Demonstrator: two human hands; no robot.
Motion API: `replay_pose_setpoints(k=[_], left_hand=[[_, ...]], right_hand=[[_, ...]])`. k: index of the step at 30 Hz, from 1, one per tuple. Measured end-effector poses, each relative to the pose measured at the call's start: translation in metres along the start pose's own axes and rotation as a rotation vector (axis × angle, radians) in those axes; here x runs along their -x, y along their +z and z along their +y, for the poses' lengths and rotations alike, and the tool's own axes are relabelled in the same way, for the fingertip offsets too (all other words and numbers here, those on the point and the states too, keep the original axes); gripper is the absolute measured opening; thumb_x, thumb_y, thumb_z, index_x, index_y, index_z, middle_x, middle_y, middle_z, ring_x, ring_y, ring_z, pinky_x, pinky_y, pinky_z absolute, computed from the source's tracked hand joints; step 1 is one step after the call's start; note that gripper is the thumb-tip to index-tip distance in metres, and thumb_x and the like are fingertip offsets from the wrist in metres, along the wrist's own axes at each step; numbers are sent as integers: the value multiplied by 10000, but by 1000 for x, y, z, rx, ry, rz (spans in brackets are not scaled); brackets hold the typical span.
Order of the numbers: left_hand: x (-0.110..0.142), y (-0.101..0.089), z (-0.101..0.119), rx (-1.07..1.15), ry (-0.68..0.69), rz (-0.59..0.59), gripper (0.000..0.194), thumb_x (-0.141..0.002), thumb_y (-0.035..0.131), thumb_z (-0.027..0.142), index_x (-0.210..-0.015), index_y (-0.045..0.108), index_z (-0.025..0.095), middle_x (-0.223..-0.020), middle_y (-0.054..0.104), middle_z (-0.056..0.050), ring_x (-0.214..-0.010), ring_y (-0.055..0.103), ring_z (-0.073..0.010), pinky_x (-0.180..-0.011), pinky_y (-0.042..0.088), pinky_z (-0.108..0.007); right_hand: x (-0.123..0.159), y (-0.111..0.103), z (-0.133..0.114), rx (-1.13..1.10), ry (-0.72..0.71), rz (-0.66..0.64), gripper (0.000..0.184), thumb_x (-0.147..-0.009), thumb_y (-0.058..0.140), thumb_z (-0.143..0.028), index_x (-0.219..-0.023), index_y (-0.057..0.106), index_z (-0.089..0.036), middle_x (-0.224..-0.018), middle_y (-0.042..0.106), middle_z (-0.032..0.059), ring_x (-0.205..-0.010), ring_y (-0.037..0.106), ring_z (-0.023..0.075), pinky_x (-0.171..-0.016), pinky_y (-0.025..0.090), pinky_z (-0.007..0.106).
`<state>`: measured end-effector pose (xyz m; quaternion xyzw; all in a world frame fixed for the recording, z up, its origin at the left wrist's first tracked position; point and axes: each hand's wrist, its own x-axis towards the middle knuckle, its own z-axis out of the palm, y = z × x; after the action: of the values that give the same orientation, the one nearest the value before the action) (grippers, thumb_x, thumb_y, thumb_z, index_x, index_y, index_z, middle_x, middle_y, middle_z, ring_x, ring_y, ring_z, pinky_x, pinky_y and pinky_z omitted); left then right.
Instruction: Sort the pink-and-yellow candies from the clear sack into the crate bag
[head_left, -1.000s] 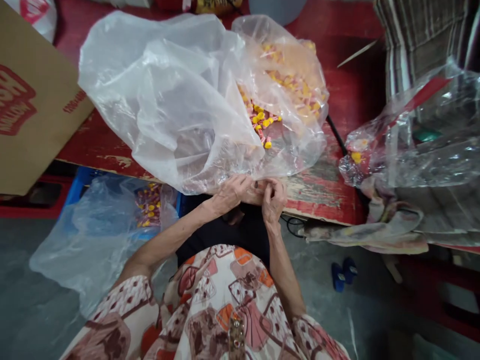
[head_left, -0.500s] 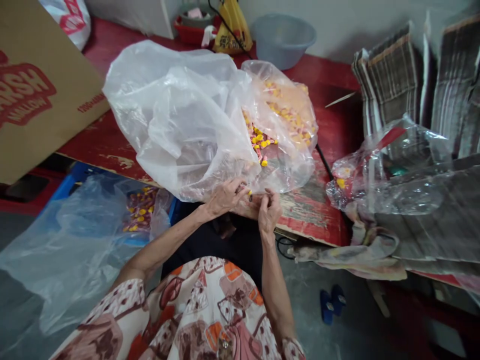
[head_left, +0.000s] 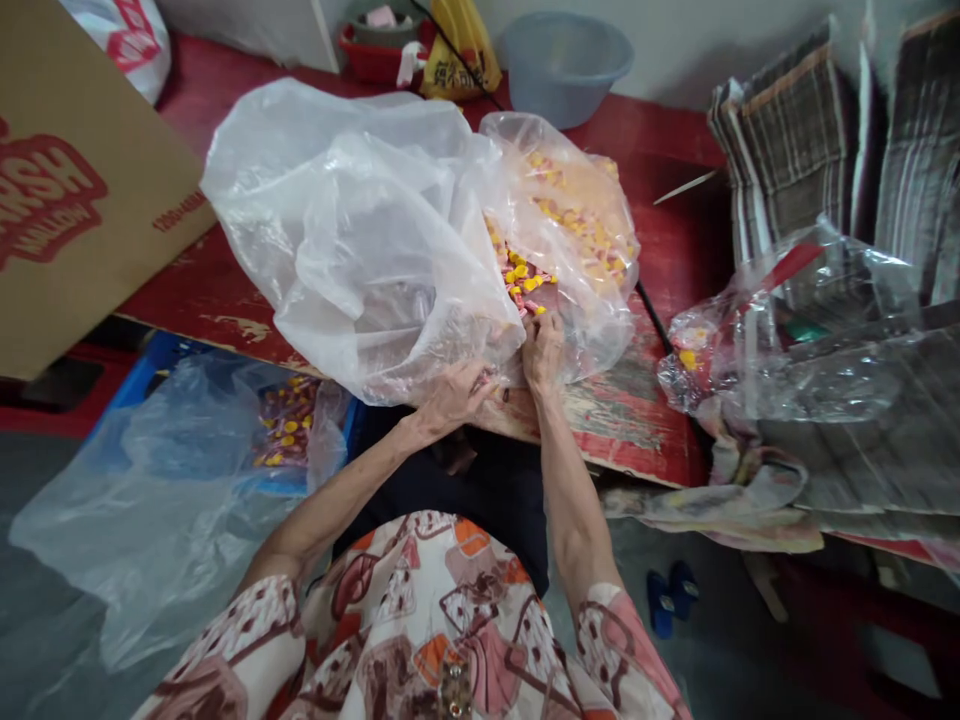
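Observation:
A big clear plastic bag (head_left: 360,230) lies open on a worn red table (head_left: 217,290), with several small yellow and pink wrapped sweets (head_left: 529,280) inside it. My right hand (head_left: 543,348) reaches into the bag's mouth, fingertips down at the sweets, fingers bent. My left hand (head_left: 454,395) rests at the table's near edge under the bag's rim, its fingers curled around something small and pink that I cannot name.
A second clear bag with sweets (head_left: 289,430) sits in a blue crate (head_left: 150,365) at lower left. A brown carton (head_left: 67,180) leans at the left. Crumpled clear plastic (head_left: 810,340) and folded striped sacks (head_left: 787,150) lie to the right. A grey basin (head_left: 566,55) stands behind.
My right hand left my left hand and moved forward into the bag's mouth to the sweets. My left hand stayed at the table edge.

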<state>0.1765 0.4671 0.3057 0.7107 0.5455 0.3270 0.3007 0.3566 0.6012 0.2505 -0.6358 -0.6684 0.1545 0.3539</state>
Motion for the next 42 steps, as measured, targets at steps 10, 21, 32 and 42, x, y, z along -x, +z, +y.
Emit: replay_pose_setpoints(k=[10,21,32,42], left_hand=[[1,16,20,-280,194,-46,94,-1023,610,151,-968,572,218,-1017,670,-76,-1029,666,-276,-895,536,-370],[6,23,28,-329,157,-22,57,-1085,565,194,-1041,598,207,-1136,656,-109,-1101,678,-282,-956,592,-412],[3,36,13,-195,180,86,314,-1026,508,108,-1306,622,192,-1195,703,-104,-1086,725,-233,-948,611,-352],[12,28,2,-176,204,82,291,-1081,483,145,-1250,717,184,-1166,757,-113,-1156,733,-255,-1068,610,-428]], right_hand=[[-9,2,3,45,43,68,479,-1024,567,-350,-1469,601,-175,-1515,575,224,-1138,660,298,-831,547,376],[5,-18,9,-75,-41,62,409,-1096,427,-410,-1277,724,-196,-1230,723,151,-1056,633,257,-978,529,405],[120,-50,-25,-288,81,183,509,-1040,574,-661,-1167,721,-190,-984,725,79,-765,609,200,-798,536,358],[130,-34,-20,-231,-2,55,518,-1096,472,-657,-1137,729,-210,-1007,737,105,-901,658,249,-899,557,403]])
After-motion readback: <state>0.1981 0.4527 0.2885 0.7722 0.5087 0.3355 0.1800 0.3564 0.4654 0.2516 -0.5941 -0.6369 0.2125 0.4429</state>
